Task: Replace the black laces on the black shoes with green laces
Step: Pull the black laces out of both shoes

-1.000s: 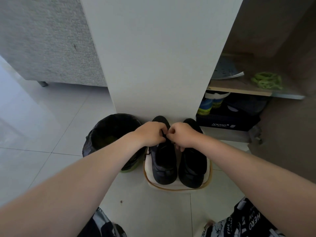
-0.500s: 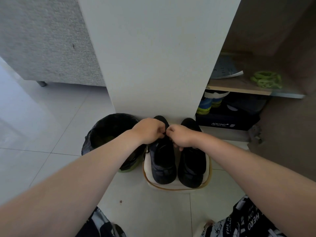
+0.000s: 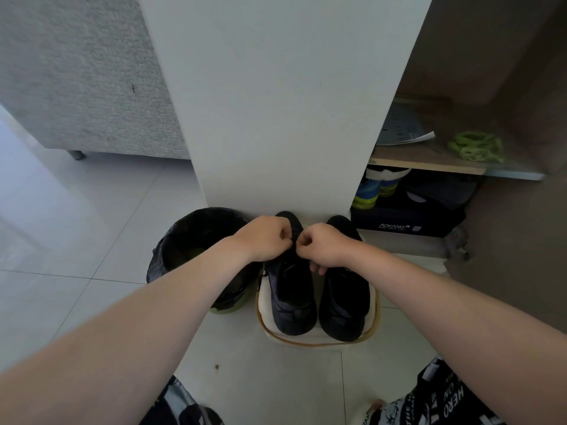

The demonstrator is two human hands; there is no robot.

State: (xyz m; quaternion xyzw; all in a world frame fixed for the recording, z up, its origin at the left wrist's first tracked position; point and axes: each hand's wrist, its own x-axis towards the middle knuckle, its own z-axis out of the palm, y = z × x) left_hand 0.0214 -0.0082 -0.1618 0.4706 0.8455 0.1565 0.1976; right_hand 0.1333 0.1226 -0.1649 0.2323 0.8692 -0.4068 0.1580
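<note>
Black shoes (image 3: 291, 302): one pair, side by side on a cream mat (image 3: 319, 341) at the foot of the white panel (image 3: 285, 102). My left hand (image 3: 267, 237) and right hand (image 3: 325, 246): both curled tight over the shoe at the panel's left side, pinching its black lace (image 3: 295, 237), knuckles nearly touching. Green laces (image 3: 475, 147): loose bundle on the shelf right of the panel. Black bin (image 3: 196, 240): left of the panel's foot.
</note>
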